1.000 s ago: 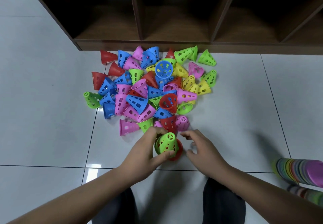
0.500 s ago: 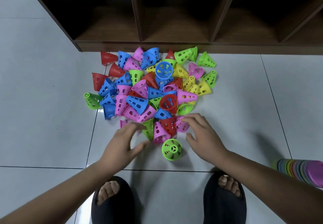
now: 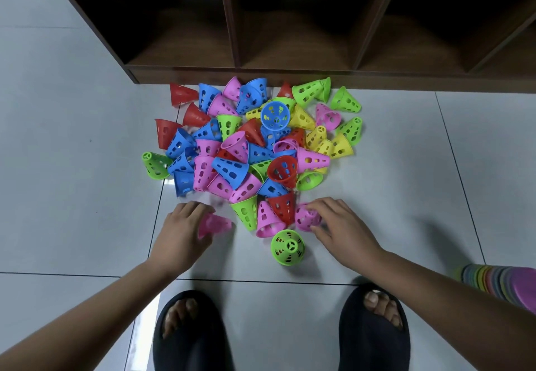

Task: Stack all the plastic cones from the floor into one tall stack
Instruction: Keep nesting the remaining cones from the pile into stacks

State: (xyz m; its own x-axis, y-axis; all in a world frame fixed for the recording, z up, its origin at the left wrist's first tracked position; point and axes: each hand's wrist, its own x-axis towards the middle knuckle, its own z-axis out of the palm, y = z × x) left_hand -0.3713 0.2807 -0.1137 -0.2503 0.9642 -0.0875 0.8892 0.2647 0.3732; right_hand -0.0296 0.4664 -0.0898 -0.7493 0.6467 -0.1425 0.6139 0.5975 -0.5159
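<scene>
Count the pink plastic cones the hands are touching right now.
2. One blurred perforated pink plastic cone held by the left hand at the pile's near-left edge. A second pink cone is pinched by the right hand, near-right. A palm could hide more.

Past the left hand [image 3: 181, 237] and right hand [image 3: 339, 225], the cone pile [image 3: 249, 150] mixes red, blue, pink, green and yellow, all pierced with slots. The left hand grips a pink cone [image 3: 216, 224], the right a second pink cone [image 3: 306, 217]. Between them a green cone [image 3: 287, 247] stands on pale grey floor tiles [image 3: 72, 167].
</scene>
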